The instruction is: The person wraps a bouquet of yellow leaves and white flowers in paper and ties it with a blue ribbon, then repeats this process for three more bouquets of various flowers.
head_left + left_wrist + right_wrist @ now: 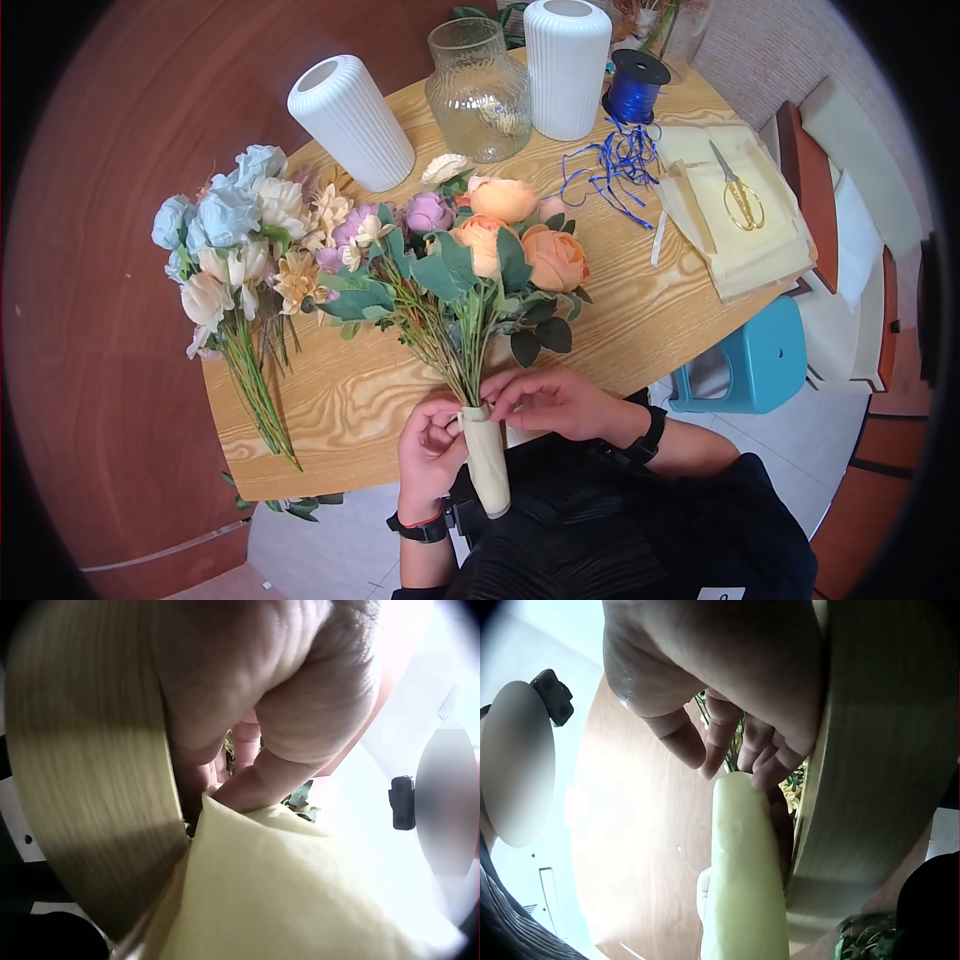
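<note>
In the head view a bouquet of artificial flowers, with orange blooms (555,258), a purple rose (430,212) and green stems (465,345), leans over the table's near edge. Pale yellow wrapping paper (487,465) is rolled round the stems' lower ends. My left hand (432,445) holds the paper roll from the left; its thumb lies on the paper's pointed upper edge (217,806) in the left wrist view. My right hand (555,402) is at the roll's top, fingers loosely bent. Its fingertips (761,780) touch the rim in the right wrist view, with thumb and forefinger beside the stems.
More artificial flowers (228,215) lie at the table's left. Two white ribbed vases (352,125) and a glass vase (478,95) stand at the back. Blue ribbon on a spool (633,90) and gold-handled scissors (740,195) on yellow paper (770,240) are right. A teal stool (760,355) stands below.
</note>
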Action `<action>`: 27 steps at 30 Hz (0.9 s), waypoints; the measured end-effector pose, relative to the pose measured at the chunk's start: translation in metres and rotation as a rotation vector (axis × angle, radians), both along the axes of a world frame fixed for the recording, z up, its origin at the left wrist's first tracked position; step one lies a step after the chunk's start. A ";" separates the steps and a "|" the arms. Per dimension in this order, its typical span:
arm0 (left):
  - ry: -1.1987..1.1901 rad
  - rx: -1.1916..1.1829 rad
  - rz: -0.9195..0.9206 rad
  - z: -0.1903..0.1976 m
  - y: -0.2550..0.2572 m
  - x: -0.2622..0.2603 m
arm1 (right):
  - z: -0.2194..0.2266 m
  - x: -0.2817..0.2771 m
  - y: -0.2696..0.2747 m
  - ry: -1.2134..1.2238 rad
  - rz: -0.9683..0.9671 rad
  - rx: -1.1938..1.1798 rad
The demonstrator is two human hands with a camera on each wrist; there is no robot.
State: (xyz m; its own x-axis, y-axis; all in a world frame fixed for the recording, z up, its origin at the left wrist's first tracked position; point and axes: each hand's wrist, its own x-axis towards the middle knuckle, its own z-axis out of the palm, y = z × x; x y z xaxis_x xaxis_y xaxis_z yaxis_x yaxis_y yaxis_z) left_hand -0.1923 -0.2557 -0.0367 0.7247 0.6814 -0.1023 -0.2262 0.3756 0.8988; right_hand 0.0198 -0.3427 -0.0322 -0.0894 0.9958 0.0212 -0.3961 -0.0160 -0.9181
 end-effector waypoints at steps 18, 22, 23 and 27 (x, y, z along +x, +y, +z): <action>0.125 0.141 0.060 0.002 -0.002 0.001 | -0.005 0.000 -0.003 0.055 0.005 -0.028; 0.062 0.078 -0.010 0.016 -0.005 0.009 | -0.005 0.000 -0.004 0.135 0.038 -0.064; 0.084 0.085 -0.016 0.015 -0.006 0.009 | -0.003 0.001 -0.004 0.103 0.034 -0.070; 0.083 0.050 0.002 0.007 -0.004 0.005 | -0.002 0.002 -0.002 0.085 0.030 -0.070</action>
State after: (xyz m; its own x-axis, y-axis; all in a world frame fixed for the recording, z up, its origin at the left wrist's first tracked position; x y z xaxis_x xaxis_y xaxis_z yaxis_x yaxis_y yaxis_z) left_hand -0.1875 -0.2593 -0.0298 0.7141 0.6882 -0.1283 -0.1505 0.3299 0.9320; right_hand 0.0215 -0.3452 -0.0347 -0.1200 0.9920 -0.0397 -0.4709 -0.0921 -0.8774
